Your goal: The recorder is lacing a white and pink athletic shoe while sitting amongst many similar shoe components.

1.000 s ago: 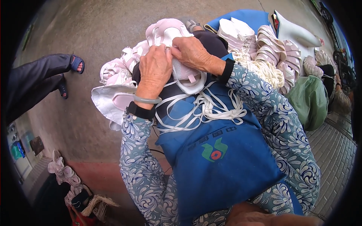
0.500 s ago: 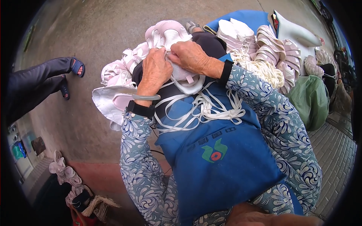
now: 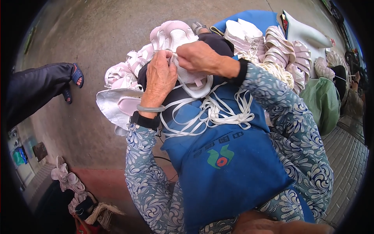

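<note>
A white and pale pink shoe upper (image 3: 191, 80) lies over my knees, its heel end toward me. My left hand (image 3: 159, 78) is closed at its left side, thumb and fingers pinching the upper's edge near the lace holes. Beside it my right hand (image 3: 200, 58) is curled closed over the middle of the upper, apparently on a white shoelace; a short pale strand shows between the hands, but the fingertips are mostly hidden. A loose bunch of white shoelaces (image 3: 218, 113) rests on my blue apron (image 3: 233, 171). More pink uppers (image 3: 177, 33) lie just beyond my hands.
At right are stacked pink and white uppers (image 3: 278, 46), cream laces (image 3: 278, 74), a green bag (image 3: 319, 103) and a blue sheet (image 3: 249, 23). Another person's sandalled foot (image 3: 78, 76) is at left. More uppers (image 3: 66, 175) sit at lower left.
My right hand has shifted slightly, its wrist and forearm moving right and up and its fingers curling tighter. My left hand stays nearly in place. The upper has hardly moved.
</note>
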The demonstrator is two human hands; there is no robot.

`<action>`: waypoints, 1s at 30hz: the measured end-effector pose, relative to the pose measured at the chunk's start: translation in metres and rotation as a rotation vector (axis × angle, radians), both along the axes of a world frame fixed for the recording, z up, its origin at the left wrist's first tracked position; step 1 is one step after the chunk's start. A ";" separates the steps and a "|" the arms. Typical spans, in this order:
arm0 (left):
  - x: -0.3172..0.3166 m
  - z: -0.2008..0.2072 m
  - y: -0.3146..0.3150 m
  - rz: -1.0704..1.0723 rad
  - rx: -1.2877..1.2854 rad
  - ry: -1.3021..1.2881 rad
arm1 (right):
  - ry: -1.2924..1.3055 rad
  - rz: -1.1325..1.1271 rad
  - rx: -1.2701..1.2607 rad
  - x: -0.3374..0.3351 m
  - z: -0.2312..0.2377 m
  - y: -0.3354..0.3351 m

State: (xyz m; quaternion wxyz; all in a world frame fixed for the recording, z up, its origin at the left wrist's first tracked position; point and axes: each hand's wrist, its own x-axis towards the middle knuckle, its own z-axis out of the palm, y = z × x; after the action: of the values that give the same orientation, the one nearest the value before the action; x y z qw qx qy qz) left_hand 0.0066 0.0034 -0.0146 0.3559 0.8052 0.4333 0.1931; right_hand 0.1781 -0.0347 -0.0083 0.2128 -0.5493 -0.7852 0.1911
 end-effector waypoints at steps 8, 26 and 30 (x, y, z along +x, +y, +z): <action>-0.006 0.036 -0.030 0.057 -1.178 -0.357 | 0.977 0.513 -0.673 0.015 0.101 -0.084; 0.068 0.094 -0.150 -0.836 -0.403 -0.201 | 1.686 -0.284 -1.222 0.018 0.051 -0.076; 0.023 0.104 -0.108 -0.966 -0.572 -0.119 | 1.254 0.051 -1.012 0.065 0.076 -0.097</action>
State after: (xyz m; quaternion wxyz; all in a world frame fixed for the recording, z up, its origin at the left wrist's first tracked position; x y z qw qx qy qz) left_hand 0.0299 -0.1044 0.0895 0.6320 0.7710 0.0299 -0.0717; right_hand 0.2433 -0.1314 0.0675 0.3349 -0.3517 -0.3501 0.8010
